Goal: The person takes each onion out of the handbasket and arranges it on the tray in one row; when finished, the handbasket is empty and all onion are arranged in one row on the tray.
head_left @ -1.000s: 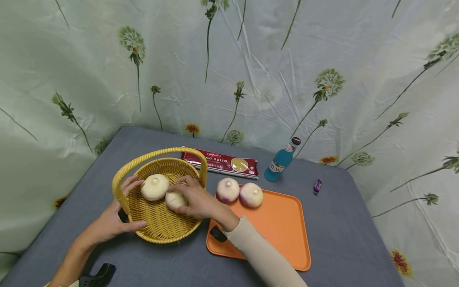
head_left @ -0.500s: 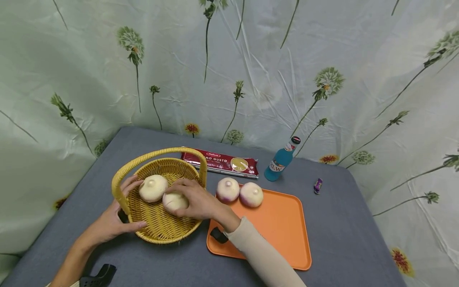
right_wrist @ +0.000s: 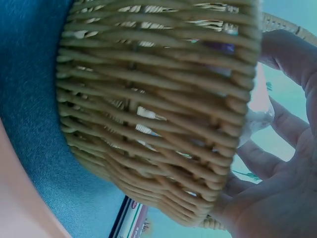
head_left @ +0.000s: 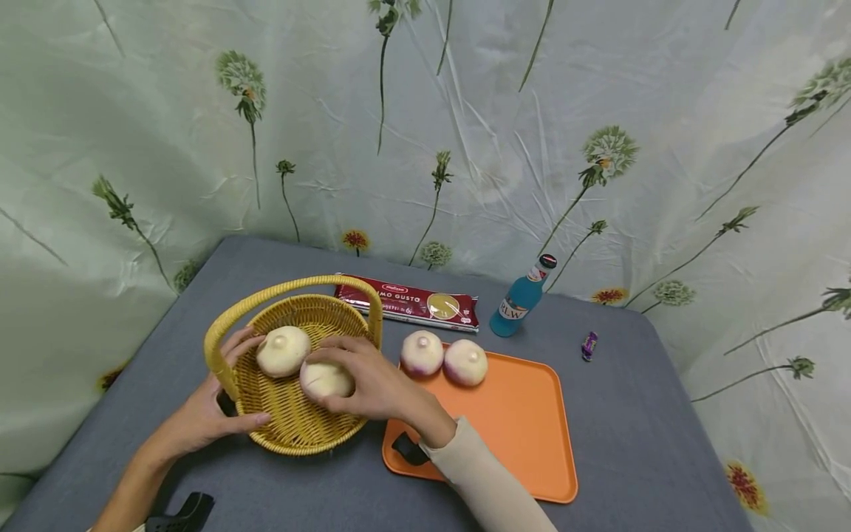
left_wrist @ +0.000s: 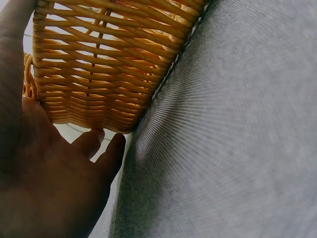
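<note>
A yellow wicker basket (head_left: 292, 432) with an arched handle stands at the left of the table. My left hand (head_left: 202, 414) grips its left side, the thumb over the front rim and the fingers near the handle's base. In the left wrist view, that hand (left_wrist: 59, 163) lies against the woven wall. Inside the basket, my right hand (head_left: 372, 380) holds a whitish turnip (head_left: 326, 381) between thumb and fingers. Another turnip (head_left: 284, 351) lies beside it in the basket. The right wrist view has the basket wall (right_wrist: 153, 99) covering most of the held turnip.
Two purple-white turnips, one (head_left: 422, 353) left of the other (head_left: 465, 363), sit at the back left of an orange tray (head_left: 512, 428). Behind are a red food packet (head_left: 412, 301) and a blue bottle (head_left: 518, 304). A small purple wrapped sweet (head_left: 589, 346) lies farther right.
My right hand has shifted slightly, and more of the held turnip shows. The other turnip in the basket has moved a little left. My left hand stays on the basket.
</note>
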A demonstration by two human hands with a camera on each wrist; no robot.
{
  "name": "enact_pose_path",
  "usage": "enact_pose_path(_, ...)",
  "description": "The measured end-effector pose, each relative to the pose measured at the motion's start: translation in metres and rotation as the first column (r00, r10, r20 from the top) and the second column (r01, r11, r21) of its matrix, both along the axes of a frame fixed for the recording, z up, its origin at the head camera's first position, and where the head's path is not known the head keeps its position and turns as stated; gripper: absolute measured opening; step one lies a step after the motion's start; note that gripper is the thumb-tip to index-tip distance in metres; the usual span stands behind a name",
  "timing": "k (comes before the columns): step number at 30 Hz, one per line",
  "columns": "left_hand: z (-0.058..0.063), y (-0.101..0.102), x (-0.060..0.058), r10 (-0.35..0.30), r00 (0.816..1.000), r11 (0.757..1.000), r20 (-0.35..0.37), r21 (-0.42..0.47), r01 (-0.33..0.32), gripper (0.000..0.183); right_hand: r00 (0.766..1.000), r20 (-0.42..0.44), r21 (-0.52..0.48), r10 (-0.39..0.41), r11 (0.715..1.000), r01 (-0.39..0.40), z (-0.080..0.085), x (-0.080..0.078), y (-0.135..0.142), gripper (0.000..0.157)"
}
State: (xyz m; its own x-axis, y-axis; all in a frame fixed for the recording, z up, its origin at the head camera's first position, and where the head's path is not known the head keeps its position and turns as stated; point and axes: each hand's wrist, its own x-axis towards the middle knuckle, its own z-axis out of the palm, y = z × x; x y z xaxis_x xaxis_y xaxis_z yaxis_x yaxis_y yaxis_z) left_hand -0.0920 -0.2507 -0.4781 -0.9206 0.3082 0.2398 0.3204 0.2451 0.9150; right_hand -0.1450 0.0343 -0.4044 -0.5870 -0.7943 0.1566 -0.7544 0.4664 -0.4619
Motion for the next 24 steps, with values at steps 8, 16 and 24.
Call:
enact_pose_path(8,0.0,0.0,-0.001,0.001,1.0,1.0,-0.017,-0.003,-0.001,0.105,0.999,0.041,-0.077,-0.007,0.997,0.01,0.003,0.007,0.009,0.049)
enact_pose_path(16,0.0,0.003,-0.001,0.007,1.0,1.0,-0.005,-0.023,-0.008,0.105,0.997,0.072,-0.128,-0.041,0.991,0.05,0.008,0.015,0.026,0.049)
enact_pose_path(24,0.0,0.001,0.0,0.014,1.0,1.0,-0.013,-0.025,-0.014,0.104,0.995,0.084,-0.171,-0.061,0.982,0.075,0.013,0.019,0.042,0.048)
